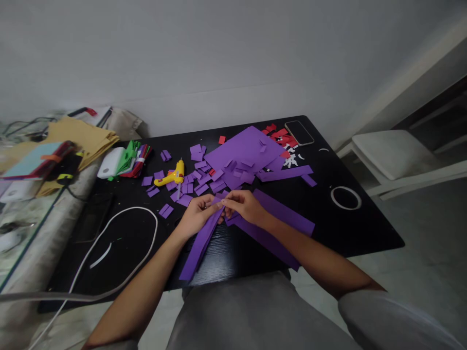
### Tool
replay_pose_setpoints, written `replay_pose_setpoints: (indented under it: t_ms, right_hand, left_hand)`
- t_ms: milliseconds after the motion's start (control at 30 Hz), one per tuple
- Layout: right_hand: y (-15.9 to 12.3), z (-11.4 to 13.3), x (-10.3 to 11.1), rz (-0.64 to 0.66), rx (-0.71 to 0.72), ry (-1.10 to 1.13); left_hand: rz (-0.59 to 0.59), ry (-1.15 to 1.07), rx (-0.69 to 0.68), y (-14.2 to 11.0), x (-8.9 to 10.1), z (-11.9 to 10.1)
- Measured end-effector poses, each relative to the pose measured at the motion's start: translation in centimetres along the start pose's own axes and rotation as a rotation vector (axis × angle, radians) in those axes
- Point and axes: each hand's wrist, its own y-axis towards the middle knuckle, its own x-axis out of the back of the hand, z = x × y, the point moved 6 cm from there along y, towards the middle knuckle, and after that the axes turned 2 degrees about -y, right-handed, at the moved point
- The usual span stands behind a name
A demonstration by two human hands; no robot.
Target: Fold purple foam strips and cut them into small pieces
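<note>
Both my hands meet over the front middle of the black table. My left hand is closed on the upper end of a long purple paper strip, whose folded length slants down toward the table's front edge. At the same end, the fingers of my right hand pinch the strip's tip, close against the left fingertips. Under my right forearm lie wide purple paper pieces. Just beyond the hands are many small cut purple paper pieces and a large purple sheet.
A yellow glue gun lies left of the purple pieces. A white cable loops over the table's left side. Red scraps, a phone and a white ring are on the right. Folded coloured papers rest at back left.
</note>
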Motion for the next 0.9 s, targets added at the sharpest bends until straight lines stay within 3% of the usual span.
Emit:
replay_pose_setpoints:
  t_ms: [333, 600, 900]
  right_hand:
    - [0.3, 1.3, 1.5, -0.114, 0.083, -0.091]
    - [0.6, 1.9, 2.9, -0.222, 0.118, -0.041]
    - [0.2, 0.4, 1.0, -0.075, -0.056, 0.002]
  left_hand:
    - [0.018, -0.009, 0.183, 0.0, 0.3, 0.9]
    - [0.059, -0.013, 0.171, 0.0, 0.6, 0.8]
    - [0.066, 0.062, 0.125, 0.1, 0.3, 0.3]
